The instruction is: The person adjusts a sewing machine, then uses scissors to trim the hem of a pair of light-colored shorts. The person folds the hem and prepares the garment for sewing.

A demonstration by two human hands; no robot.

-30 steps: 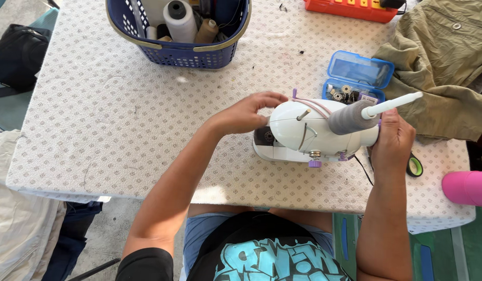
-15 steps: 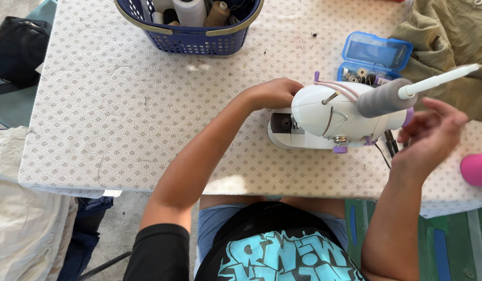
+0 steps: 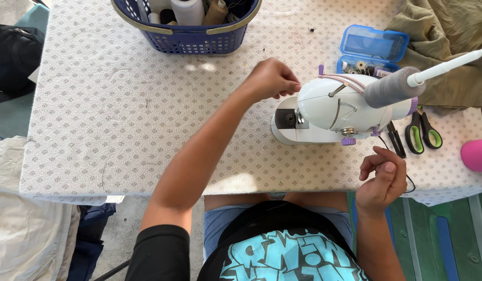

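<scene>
Small white sewing machine (image 3: 334,112) just right of the left hand (image 3: 272,79), long axis running left to right across the table (image 3: 121,119), needle end pointing at that hand's fingertips, wheel end off toward the scissors (image 3: 423,132). Left hand loosely fisted, thumb and forefinger pinched at the machine's near end, perhaps on a fine thread, though too thin to tell for sure; knuckles just beside the white housing, not clearly touching it. Right hand (image 3: 382,179) lower down, out past the table's front edge, apart from the machine and below its wheel end, fingers curled in toward the palm with the thumb raised; nothing solid seen in it, possibly a thread end, cannot tell. Grey thread cone (image 3: 392,87) on a white spindle slanting up and away to the right, above the right hand and well off from the left. Nearer of the two by far: the left, right at the needle end. Farther out: blue basket (image 3: 186,28) of spools beyond the left hand, open blue bobbin case (image 3: 373,47) beyond the machine, olive cloth (image 3: 454,47) past that, pink cylinder (image 3: 476,154) out to the right of the right hand.
</scene>
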